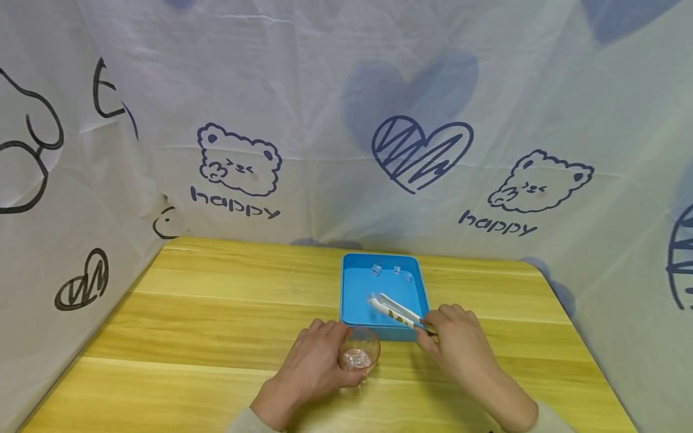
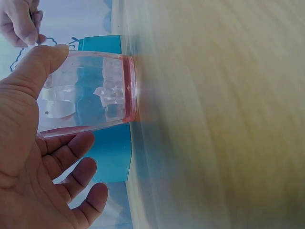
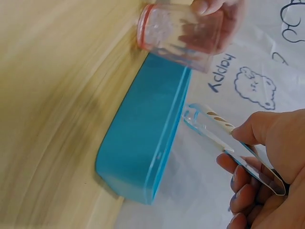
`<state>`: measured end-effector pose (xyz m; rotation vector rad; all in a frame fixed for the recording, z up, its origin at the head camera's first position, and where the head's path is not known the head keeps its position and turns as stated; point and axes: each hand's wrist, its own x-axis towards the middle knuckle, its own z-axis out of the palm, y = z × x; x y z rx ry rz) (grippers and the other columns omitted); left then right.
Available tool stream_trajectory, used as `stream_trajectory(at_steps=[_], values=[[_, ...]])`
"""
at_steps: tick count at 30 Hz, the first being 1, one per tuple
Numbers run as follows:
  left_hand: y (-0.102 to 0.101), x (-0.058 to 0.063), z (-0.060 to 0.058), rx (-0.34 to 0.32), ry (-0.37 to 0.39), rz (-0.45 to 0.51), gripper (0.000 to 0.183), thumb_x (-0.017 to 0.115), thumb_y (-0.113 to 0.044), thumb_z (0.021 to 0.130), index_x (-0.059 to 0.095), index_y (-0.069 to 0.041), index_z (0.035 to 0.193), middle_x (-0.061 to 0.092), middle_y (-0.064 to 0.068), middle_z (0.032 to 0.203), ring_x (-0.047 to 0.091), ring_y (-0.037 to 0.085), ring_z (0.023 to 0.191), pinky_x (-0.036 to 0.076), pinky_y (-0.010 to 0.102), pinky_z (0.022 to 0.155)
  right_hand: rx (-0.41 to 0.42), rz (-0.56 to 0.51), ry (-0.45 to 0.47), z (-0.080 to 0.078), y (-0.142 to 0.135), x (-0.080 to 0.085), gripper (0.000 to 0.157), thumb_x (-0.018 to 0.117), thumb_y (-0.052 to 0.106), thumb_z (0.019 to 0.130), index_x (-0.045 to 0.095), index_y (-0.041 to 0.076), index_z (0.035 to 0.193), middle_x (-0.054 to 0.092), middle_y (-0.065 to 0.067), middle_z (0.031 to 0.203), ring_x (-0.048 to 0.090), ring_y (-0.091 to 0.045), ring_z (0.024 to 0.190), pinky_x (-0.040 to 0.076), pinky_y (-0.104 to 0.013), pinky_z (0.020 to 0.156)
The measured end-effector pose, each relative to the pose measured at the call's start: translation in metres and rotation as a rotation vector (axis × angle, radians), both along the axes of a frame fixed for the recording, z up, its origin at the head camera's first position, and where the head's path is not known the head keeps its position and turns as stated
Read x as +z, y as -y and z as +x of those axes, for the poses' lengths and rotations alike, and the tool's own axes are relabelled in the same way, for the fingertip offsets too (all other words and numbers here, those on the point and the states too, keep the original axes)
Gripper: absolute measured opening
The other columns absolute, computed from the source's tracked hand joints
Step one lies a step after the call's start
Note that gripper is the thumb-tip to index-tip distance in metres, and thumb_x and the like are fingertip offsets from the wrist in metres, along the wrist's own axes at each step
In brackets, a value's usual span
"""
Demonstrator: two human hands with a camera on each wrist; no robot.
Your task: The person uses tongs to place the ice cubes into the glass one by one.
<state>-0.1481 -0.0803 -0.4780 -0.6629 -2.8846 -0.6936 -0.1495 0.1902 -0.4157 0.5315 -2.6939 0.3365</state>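
Note:
My left hand (image 1: 314, 364) grips a clear, pink-tinted cup (image 1: 369, 344) at its side, thumb and fingers around it. The cup stands upright on the table, with several clear cubes (image 2: 112, 90) at its bottom. With my right hand (image 1: 460, 340) I hold white tongs (image 1: 399, 313) with brownish-gold marks, pinched between thumb and fingers. The tong tips hold a clear cube (image 3: 191, 115) and hang over the blue tray (image 1: 379, 333). Inside the tray, a few clear ice-like cubes (image 1: 376, 270) lie near the far wall.
The wooden table (image 1: 216, 313) runs to both sides of the tray. A white cloth (image 1: 325, 180) printed with bears and hearts hangs behind it and along the sides. The cup stands right at the tray's near left corner.

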Motion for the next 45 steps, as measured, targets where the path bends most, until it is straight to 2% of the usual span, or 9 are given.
stream_trajectory(at_steps=[5,15,22,26,35,38,41,43,45], values=[[0.0,0.0,0.0,0.003,0.004,-0.011,0.064,0.083,-0.063,0.078,0.066,-0.018,0.12,0.067,-0.006,0.109,0.053,0.016,0.1,0.048,0.038,0.084,0.012,-0.011,0.013,0.013,-0.001,0.007,0.013,0.082,0.02,0.089,0.071,0.013,0.084,0.054,0.009,0.074,0.046,-0.011,0.073,0.039,-0.031,0.07],[-0.001,0.001,0.0,0.002,-0.014,-0.017,0.064,0.082,-0.063,0.079,0.065,-0.018,0.12,0.067,-0.007,0.107,0.053,0.015,0.098,0.047,0.036,0.082,0.105,-0.008,-0.086,0.037,-0.002,0.009,0.015,0.086,0.024,0.085,0.071,0.021,0.087,0.051,0.018,0.076,0.046,-0.003,0.077,0.043,-0.03,0.072],[-0.001,0.001,0.0,0.001,-0.015,-0.012,0.064,0.083,-0.062,0.078,0.065,-0.018,0.121,0.067,-0.006,0.107,0.052,0.015,0.097,0.046,0.034,0.081,0.149,-0.016,-0.086,0.042,-0.003,0.002,0.015,0.086,0.024,0.085,0.071,0.024,0.088,0.048,0.022,0.078,0.044,0.0,0.078,0.039,-0.026,0.07],[-0.001,0.0,0.0,0.002,-0.017,-0.013,0.062,0.083,-0.062,0.079,0.065,-0.02,0.121,0.067,-0.007,0.105,0.052,0.014,0.095,0.045,0.032,0.079,0.201,-0.003,-0.127,0.046,-0.005,-0.004,0.017,0.087,0.024,0.081,0.072,0.023,0.089,0.054,0.02,0.081,0.046,0.0,0.078,0.041,-0.027,0.07],[-0.002,0.0,0.0,0.002,-0.011,-0.005,0.065,0.085,-0.061,0.077,0.066,-0.021,0.124,0.068,-0.006,0.108,0.052,0.014,0.096,0.046,0.033,0.08,0.229,-0.001,-0.149,0.051,-0.009,-0.016,0.016,0.086,0.023,0.082,0.073,0.025,0.092,0.059,0.018,0.088,0.049,-0.001,0.082,0.045,-0.03,0.073],[-0.002,0.0,0.001,0.003,-0.015,0.0,0.065,0.086,-0.061,0.077,0.066,-0.02,0.123,0.068,-0.007,0.107,0.052,0.014,0.095,0.046,0.033,0.08,0.279,-0.031,-0.202,0.049,-0.012,-0.022,0.01,0.077,0.032,0.093,0.074,0.023,0.092,0.061,0.016,0.087,0.05,-0.002,0.081,0.043,-0.029,0.071],[-0.002,0.0,0.001,0.004,-0.023,0.001,0.064,0.086,-0.061,0.077,0.066,-0.02,0.122,0.067,-0.007,0.105,0.052,0.014,0.095,0.046,0.033,0.08,0.319,-0.062,-0.253,0.048,-0.014,-0.029,0.033,0.056,0.044,0.108,0.073,0.02,0.092,0.061,0.015,0.086,0.049,-0.003,0.079,0.041,-0.027,0.069],[-0.002,0.001,0.001,0.003,-0.032,-0.003,0.064,0.087,-0.06,0.076,0.066,-0.019,0.122,0.067,-0.007,0.104,0.052,0.014,0.094,0.046,0.033,0.08,0.333,-0.076,-0.277,0.047,-0.015,-0.033,0.047,0.041,0.049,0.112,0.073,0.02,0.091,0.059,0.015,0.085,0.048,-0.003,0.078,0.04,-0.026,0.069],[-0.001,0.001,0.001,-0.001,-0.038,-0.006,0.064,0.087,-0.06,0.076,0.066,-0.018,0.12,0.066,-0.007,0.103,0.052,0.014,0.094,0.046,0.033,0.079,0.337,-0.086,-0.291,0.047,-0.015,-0.036,0.051,0.037,0.049,0.112,0.072,0.02,0.09,0.058,0.015,0.085,0.048,-0.003,0.077,0.038,-0.025,0.068]])
